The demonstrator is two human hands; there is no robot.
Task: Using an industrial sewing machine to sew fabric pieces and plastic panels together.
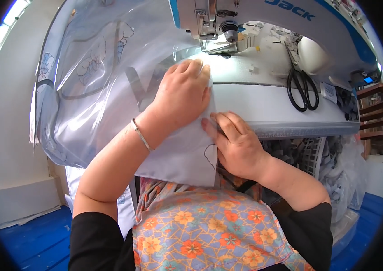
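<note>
A white fabric piece (178, 153) lies across my lap and the sewing machine's bed, with clear plastic sheeting over its left part. My left hand (182, 90) presses on it near the right edge, fingers bent and close together, just short of the presser foot (209, 45). Lower along that same edge, my right hand (241, 147) pinches the fabric between thumb and fingers. A dark line drawing shows on the fabric beside the right hand. The left fingertips are close to the lit needle area; the needle tip itself is hard to make out.
Black-handled scissors (302, 86) lie on the machine table (263, 104) to the right. The machine arm (282, 18) spans the top. Below the table, a white plastic basket (313, 156) stands among grey fabric scraps (340, 176). A wooden chair (374, 113) is at far right.
</note>
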